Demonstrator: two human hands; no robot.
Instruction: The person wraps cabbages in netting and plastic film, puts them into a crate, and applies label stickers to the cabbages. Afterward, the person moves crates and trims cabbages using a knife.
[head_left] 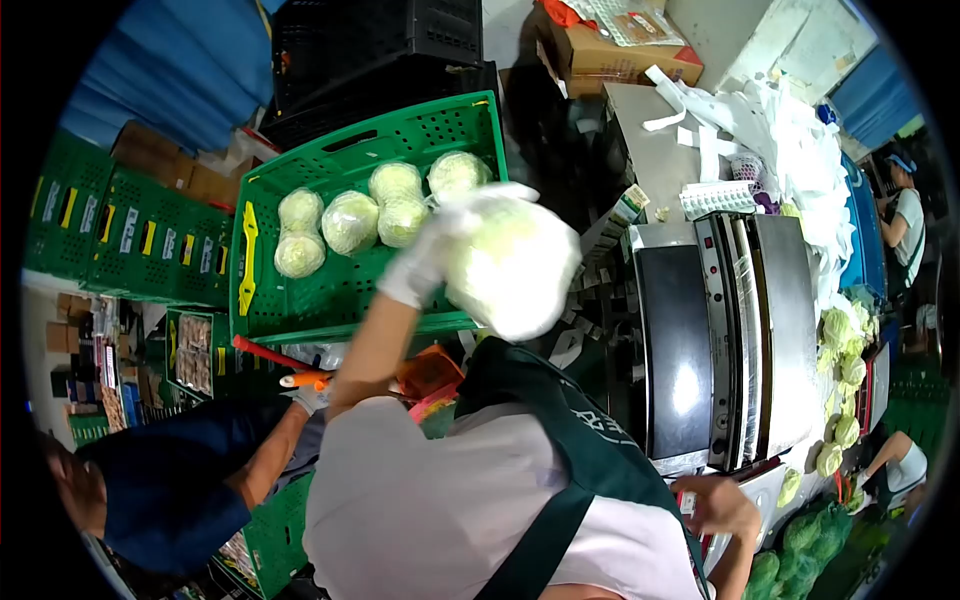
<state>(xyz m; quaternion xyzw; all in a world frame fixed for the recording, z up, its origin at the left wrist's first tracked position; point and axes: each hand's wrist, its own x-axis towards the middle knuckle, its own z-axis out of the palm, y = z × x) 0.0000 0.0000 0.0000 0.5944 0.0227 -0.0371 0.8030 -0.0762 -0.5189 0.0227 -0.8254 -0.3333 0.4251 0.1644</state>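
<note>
In the head view, my left hand (430, 250), in a white glove, grips a large pale cabbage (515, 265), blurred by motion, over the near right edge of a green crate (300, 165). Inside that crate sit several cabbages (350, 222) in clear film, some of them behind my left hand. On the other side, my right hand (715, 505) is bare, with fingers loosely bent and apart. It hovers beside my dark green apron (590, 430), near the lower end of a wrapping machine (735, 340), and I see nothing held in it.
A co-worker in dark blue (170, 475) stands close at left, a gloved hand near an orange-handled tool (305, 379). Green crates (150, 235) are stacked left; black crates (370, 60) stand behind. White plastic scraps (800, 150) and loose cabbages (845, 370) lie at right. Other people work farther right.
</note>
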